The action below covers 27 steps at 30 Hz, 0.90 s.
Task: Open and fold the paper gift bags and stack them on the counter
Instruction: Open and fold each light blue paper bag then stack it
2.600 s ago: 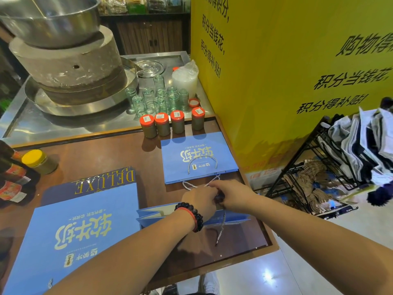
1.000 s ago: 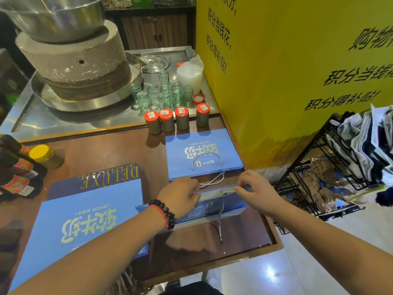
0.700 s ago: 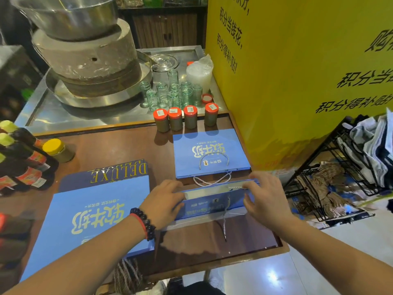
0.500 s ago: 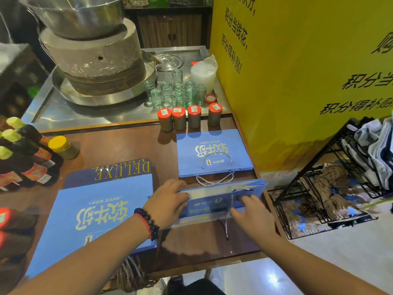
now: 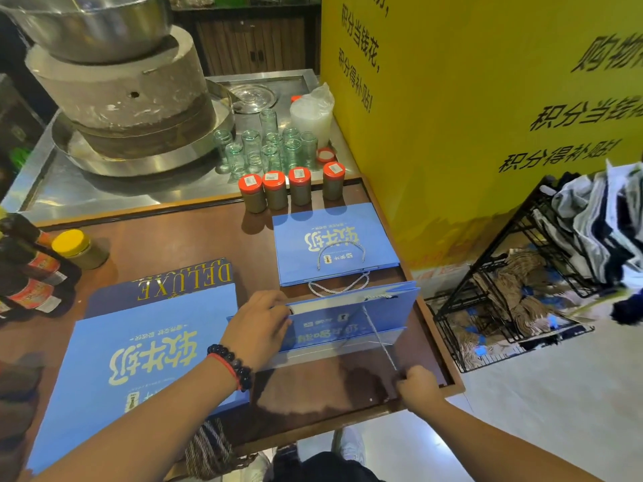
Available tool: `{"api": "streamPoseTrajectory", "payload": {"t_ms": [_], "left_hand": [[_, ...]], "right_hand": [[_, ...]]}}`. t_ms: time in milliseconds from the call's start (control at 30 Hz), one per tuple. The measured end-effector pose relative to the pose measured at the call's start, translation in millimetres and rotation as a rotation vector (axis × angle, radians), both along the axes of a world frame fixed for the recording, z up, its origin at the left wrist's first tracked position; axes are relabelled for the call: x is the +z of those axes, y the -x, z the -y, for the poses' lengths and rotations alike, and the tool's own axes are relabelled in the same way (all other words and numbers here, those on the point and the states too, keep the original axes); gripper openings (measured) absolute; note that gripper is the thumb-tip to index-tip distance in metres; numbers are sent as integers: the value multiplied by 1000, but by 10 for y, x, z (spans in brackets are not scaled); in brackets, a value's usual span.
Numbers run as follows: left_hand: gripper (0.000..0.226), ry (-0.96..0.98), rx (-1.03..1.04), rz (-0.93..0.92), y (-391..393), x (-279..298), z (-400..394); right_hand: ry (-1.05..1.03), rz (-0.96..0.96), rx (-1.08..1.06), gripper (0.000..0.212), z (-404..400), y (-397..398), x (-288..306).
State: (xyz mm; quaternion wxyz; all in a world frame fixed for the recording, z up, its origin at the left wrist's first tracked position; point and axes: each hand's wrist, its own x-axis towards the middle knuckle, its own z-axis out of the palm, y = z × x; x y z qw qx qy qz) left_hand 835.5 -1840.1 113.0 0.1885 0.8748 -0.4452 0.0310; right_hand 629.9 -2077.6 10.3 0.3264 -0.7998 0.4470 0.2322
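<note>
A small blue paper gift bag [image 5: 351,321] stands partly opened on the brown counter [image 5: 195,245], its mouth facing away. My left hand [image 5: 259,327] grips its left upper edge. My right hand [image 5: 419,387] sits near the counter's front right corner, fingers curled round the bag's white cord handle [image 5: 381,339], which is stretched taut. Just behind it a flat folded blue bag [image 5: 332,243] lies on the counter with its cord loops showing. A large flat blue bag [image 5: 139,360] lies at the left over a dark "DELUXE" bag [image 5: 184,278].
Four red-lidded jars [image 5: 288,189] line the counter's back edge, with glass jars [image 5: 268,147] and a stone mill [image 5: 121,95] on the steel tray behind. Sauce bottles [image 5: 28,269] and a yellow-lidded jar [image 5: 78,248] stand at the left. A yellow wall [image 5: 469,116] and a black wire rack [image 5: 515,290] are to the right.
My hands parted and spread the small bag open. My right hand then left the bag's right side and moved back to the counter's front right corner, pulling the cord handle taut.
</note>
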Motion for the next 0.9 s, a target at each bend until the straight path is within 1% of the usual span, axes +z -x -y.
{"api": "streamPoseTrajectory", "payload": {"t_ms": [100, 200, 300, 400, 567, 700, 767, 900], "left_hand": [[8, 4, 10, -12, 5, 9, 1], [8, 0, 31, -25, -2, 15, 1], [9, -13, 31, -32, 2, 25, 5], [6, -15, 28, -44, 17, 28, 10], [6, -2, 44, -85, 1, 6, -9], [7, 31, 45, -109, -5, 8, -38], [9, 44, 51, -119, -3, 12, -57], [7, 60, 58, -124, -2, 6, -78]], "right_hand": [[-38, -29, -73, 7, 99, 132, -90], [-91, -40, -102, 5, 102, 192, -120], [-235, -9, -208, 6, 5, 173, -73], [-413, 99, -257, 16, -255, 16, 84], [-792, 347, -445, 12, -800, -406, 535], [-990, 493, -594, 7, -1079, -677, 912], [-1056, 556, -650, 5, -1155, -781, 1020], [-1056, 631, -694, 17, -1217, -896, 1101]]}}
